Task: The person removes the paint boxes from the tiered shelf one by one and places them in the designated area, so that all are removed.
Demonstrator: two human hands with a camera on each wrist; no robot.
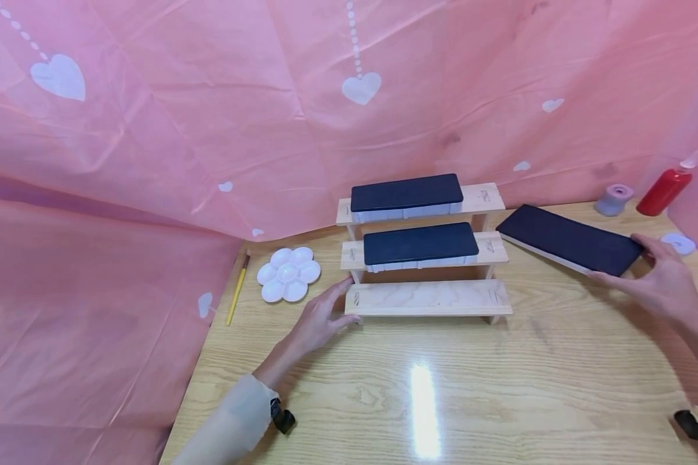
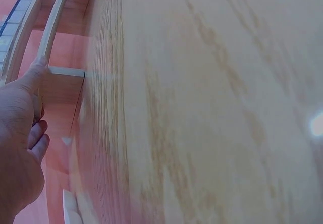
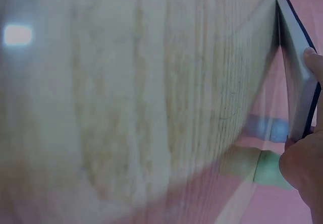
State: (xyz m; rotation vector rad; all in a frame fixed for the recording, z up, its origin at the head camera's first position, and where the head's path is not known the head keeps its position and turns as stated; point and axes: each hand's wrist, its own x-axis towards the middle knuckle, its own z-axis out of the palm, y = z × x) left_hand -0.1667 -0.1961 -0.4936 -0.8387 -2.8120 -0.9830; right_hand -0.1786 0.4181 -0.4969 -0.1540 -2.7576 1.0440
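Note:
A tiered wooden stand (image 1: 427, 298) with three steps stands mid-table. Its top and middle steps each carry a white case with a dark lid, an upper case (image 1: 407, 192) and a middle case (image 1: 421, 244); the lowest step is bare. My left hand (image 1: 318, 321) grips the left end of the lowest step, thumb at the front edge and fingers behind. To the stand's right, my right hand (image 1: 666, 281) holds the right end of a larger dark-topped flat case (image 1: 570, 240). In the right wrist view this case (image 3: 298, 77) slants, its held end raised off the table.
Left of the stand lie a white flower-shaped palette (image 1: 287, 274) and a yellow-handled paintbrush (image 1: 238, 294). At the back right are a red bottle (image 1: 666, 192), a pale purple cup-like item (image 1: 614, 199) and a white disc (image 1: 678, 243). Pink cloth (image 1: 302, 135) hangs behind the wooden table (image 1: 349, 400).

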